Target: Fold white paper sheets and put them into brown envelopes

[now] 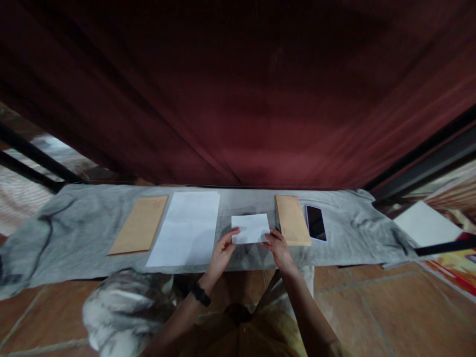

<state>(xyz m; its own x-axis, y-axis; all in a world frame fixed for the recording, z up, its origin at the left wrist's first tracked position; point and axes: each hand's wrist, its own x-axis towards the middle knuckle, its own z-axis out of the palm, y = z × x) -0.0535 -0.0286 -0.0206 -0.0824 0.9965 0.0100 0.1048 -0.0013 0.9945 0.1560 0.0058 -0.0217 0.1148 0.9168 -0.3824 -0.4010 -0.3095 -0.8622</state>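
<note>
Both ends of the slip (251,227) in hand

You have the white slip in front of you, over the grey cloth (85,218), its long side running across your view. Take it as the centre of a dial, with twelve pointing straight away from you. Your left hand (224,246) comes in at eight o'clock, closed in a light pinch on the slip's near left corner, with a fingertip showing over its face. Your right hand (278,244) comes in at four, partly curled and pinching the near right corner. You cannot tell from this angle how the fingers sit behind the slip, or whether its underside touches the cloth. A black band (200,293) rings your left wrist.

At nine o'clock lie the big sheets (186,228), white and slightly staggered at the far edge. Farther along nine, just beside them, the left envelope (139,225) rests at a slant, brown and flat. At three, close by your right hand, you have the right envelope (293,220), brown too; beyond it, just beside, lies the phone (316,223), dark face up. A red curtain (238,124) fills twelve o'clock. At five, past the near edge of the cloth, you see floor tiles (372,312).
</note>
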